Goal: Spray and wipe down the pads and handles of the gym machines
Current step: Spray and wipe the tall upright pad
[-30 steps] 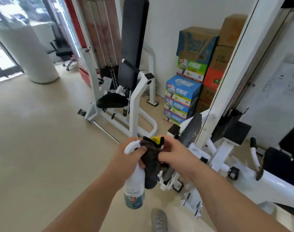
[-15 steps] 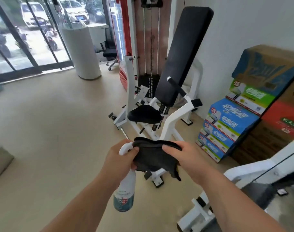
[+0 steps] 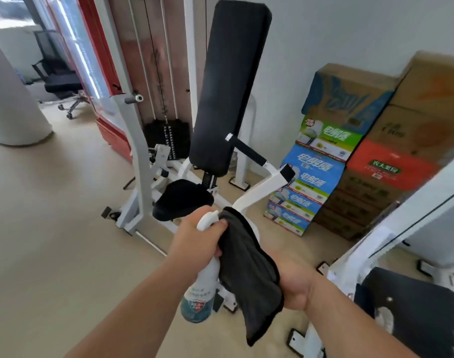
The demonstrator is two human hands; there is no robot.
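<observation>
Beige floor runs to a white wall, where stacked boxes sit beside a white gym machine. Its black back pad and seat pad are ahead. The left hand grips a spray bottle. The right hand grips a dark cloth, hiding some frame.

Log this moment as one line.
left hand: grips spray bottle | right hand: holds cloth | back pad: ahead, untouched
</observation>
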